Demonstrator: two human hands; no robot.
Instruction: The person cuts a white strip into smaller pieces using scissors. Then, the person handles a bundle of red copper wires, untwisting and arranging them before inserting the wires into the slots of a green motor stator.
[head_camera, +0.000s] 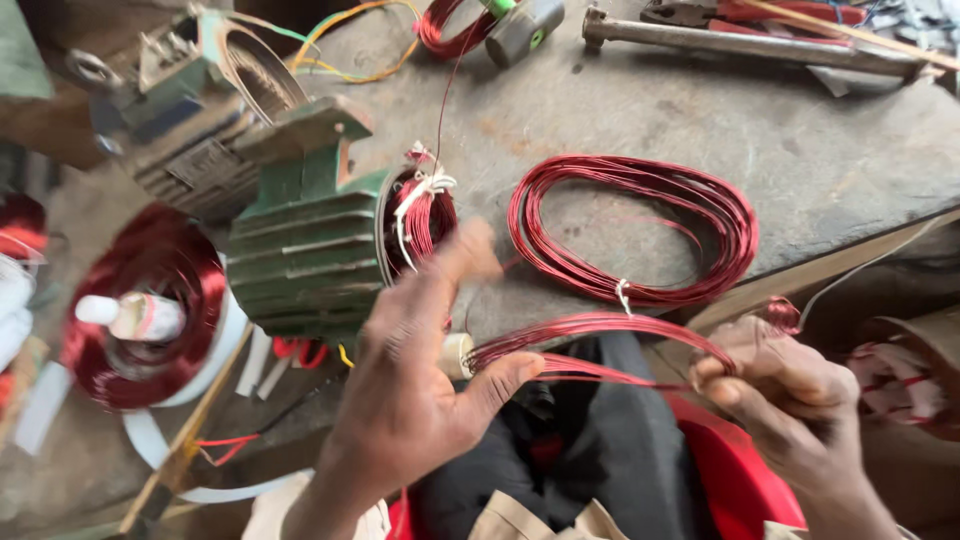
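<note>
Single head view, steeply down, close over workbench (700, 120) edge.

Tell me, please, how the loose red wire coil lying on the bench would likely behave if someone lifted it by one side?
The red wire coil would probably sag and stretch out of shape, since its many thin strands lie in a loose oval. One small white tie seems to bind it, so strands may splay elsewhere. It looks fairly light, and lying flat on the bench, unlikely to roll.

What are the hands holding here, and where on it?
Both hold one elongated coil of red wire: left hand at its left end, right hand pinching its right end.
</note>
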